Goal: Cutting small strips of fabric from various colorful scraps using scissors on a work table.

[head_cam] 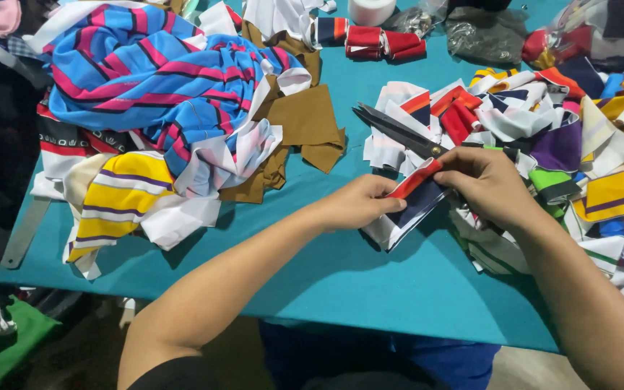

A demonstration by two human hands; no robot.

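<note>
Teal cloth covers the table, and near its middle I see both hands gripping one folded fabric piece, striped red, navy and white. My left hand pinches its near-left edge, thumb on top and fingers curled beneath. My right hand pinches the upper right end, fingertips pressed together on the red band. The piece is slightly raised at that end, its lower corner touching the tabletop.

Just beyond the hands, black-bladed scissors lie on a heap of mixed collar-like strips in yellow, purple, red and white, spreading to the right edge. On the left sits a bundle of blue fabric with pink stripes, with brown cloth beside it and a yellow striped piece below. Red rolled strips lie at the far edge.
</note>
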